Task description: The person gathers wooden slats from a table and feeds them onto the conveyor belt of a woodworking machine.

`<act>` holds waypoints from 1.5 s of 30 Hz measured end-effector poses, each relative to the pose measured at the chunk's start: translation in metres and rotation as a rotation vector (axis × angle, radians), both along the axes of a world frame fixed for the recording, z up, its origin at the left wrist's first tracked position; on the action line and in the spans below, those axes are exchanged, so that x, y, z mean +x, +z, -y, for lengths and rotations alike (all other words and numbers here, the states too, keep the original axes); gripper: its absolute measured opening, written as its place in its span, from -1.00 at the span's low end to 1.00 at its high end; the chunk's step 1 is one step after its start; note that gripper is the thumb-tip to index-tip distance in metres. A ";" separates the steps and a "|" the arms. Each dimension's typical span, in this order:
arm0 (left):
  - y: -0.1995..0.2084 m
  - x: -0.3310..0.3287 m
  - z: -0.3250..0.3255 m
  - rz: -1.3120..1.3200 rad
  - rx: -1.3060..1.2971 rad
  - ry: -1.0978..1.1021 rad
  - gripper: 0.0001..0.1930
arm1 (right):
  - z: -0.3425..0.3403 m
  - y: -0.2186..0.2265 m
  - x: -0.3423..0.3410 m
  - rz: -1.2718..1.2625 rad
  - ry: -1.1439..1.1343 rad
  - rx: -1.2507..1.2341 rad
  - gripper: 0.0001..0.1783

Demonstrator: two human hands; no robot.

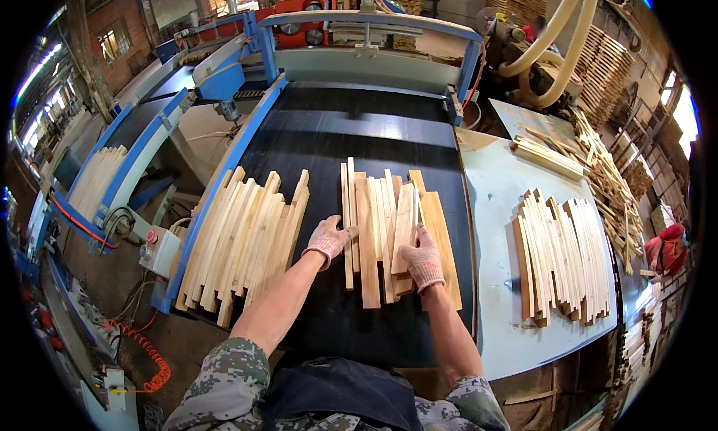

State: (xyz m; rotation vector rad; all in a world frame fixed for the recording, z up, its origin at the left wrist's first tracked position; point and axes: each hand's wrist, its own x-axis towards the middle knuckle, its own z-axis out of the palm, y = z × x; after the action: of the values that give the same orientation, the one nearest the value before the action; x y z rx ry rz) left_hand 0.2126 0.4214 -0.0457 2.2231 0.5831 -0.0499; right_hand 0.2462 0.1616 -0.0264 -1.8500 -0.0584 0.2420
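Wearing a pale pinkish work glove, my left hand (329,240) rests at the left side of the middle group of wooden strips (369,236). Its thumb reaches the outermost strip and the fingers are apart. My right hand (422,263), gloved alike, grips a short wooden strip (404,225) lying on top of that group's right part, with the thumb on its face. Part of the grip is hidden behind the hand. A wider board (443,251) lies just right of it. The strips run lengthwise away from me, their ends uneven, on a black conveyor belt (336,143).
Another group of strips (247,240) lies along the belt's left blue rail (217,188). On the pale side table (490,281) at right are more strips (565,259). A blue gate frame (366,16) spans the belt's far end. Offcuts (609,184) are heaped beyond the table.
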 end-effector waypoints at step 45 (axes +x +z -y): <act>0.074 -0.147 -0.033 -0.083 0.515 -0.271 -0.40 | -0.148 0.021 -0.120 0.144 0.391 -0.628 -0.04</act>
State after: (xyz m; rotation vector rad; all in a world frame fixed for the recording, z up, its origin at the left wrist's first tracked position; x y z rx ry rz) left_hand 0.0658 0.4548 0.0284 2.8028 0.3595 -0.1457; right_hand 0.1261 0.3101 -0.0053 -2.4719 -0.4954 0.4332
